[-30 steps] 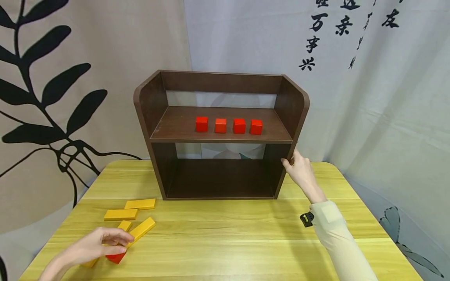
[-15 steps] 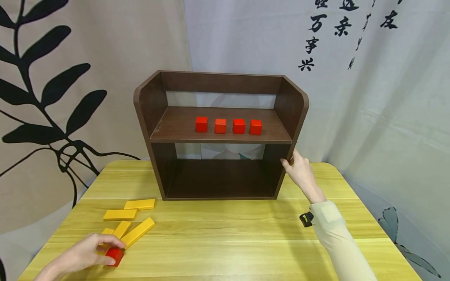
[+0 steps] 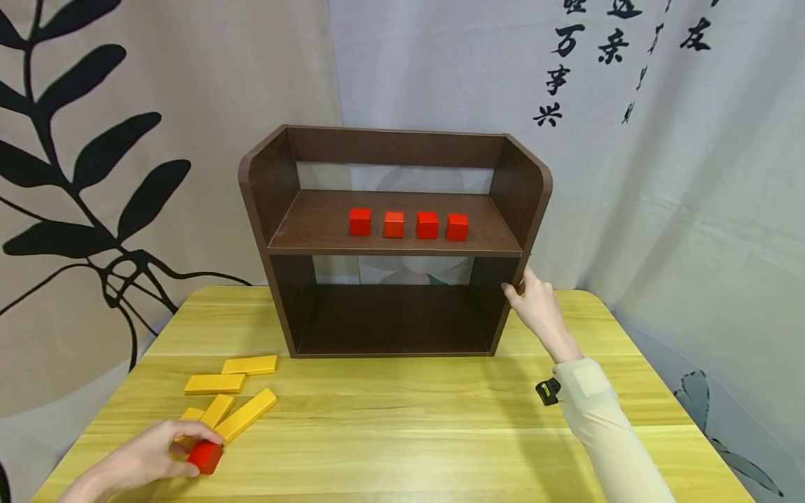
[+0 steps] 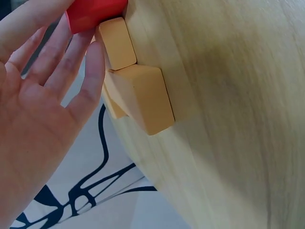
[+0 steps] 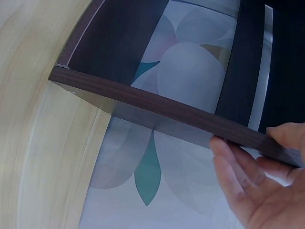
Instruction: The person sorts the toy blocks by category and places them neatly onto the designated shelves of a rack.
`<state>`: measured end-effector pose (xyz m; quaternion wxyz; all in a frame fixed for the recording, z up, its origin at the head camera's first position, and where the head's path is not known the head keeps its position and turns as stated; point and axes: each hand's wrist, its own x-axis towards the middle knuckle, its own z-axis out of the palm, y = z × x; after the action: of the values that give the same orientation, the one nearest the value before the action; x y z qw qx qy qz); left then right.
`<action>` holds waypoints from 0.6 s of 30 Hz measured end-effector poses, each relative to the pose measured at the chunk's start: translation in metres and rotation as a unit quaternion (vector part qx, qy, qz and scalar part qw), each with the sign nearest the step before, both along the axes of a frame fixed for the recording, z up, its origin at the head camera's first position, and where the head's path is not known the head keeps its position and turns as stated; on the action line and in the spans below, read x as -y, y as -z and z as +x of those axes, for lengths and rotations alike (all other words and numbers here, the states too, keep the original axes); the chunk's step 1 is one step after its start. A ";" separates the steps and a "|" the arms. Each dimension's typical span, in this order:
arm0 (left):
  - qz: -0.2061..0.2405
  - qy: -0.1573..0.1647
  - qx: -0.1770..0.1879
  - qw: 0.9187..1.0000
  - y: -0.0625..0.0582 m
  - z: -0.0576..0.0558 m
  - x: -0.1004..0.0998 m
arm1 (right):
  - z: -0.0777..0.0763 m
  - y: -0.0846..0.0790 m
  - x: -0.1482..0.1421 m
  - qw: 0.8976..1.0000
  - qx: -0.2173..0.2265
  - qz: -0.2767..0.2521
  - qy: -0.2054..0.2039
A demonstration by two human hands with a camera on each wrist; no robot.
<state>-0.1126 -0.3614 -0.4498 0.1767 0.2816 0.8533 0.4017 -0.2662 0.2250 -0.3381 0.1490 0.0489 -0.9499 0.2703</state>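
Observation:
At the table's front left my left hand [image 3: 140, 457] holds a red cube [image 3: 205, 456] between thumb and fingertips. The same cube [image 4: 95, 13] shows at the top edge of the left wrist view, with the hand beside yellow blocks [image 4: 147, 98]. A dark brown two-tier shelf [image 3: 402, 251] stands upright at the back of the table. My right hand [image 3: 537, 307] grips its right side panel, thumb at the front edge and fingers around the outside. In the right wrist view, this hand [image 5: 259, 181] has the panel edge [image 5: 157, 109] between thumb and fingers.
Several red cubes [image 3: 394, 225] sit in a spaced row on the shelf's upper board. Flat yellow blocks [image 3: 215, 384] lie on the left of the wooden table [image 3: 402, 433], some close to my left hand. A printed curtain [image 3: 428, 63] hangs behind.
My left hand has drawn slightly back and left, and the red cube turned and came more into view. My right hand and the shelf have stayed in place.

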 end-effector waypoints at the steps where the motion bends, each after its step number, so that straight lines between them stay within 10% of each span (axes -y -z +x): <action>1: 0.002 0.001 -0.006 1.000 0.000 0.000 -0.001 | 0.000 0.000 0.000 1.000 0.000 0.000 0.000; 18: -0.039 -0.055 -0.139 0.988 -0.014 -0.003 -0.018 | -0.001 0.000 0.000 1.000 -0.004 0.004 -0.005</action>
<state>-0.1157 -0.3431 -0.4357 0.0441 0.2801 0.8988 0.3344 -0.2670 0.2254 -0.3382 0.1517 0.0550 -0.9500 0.2674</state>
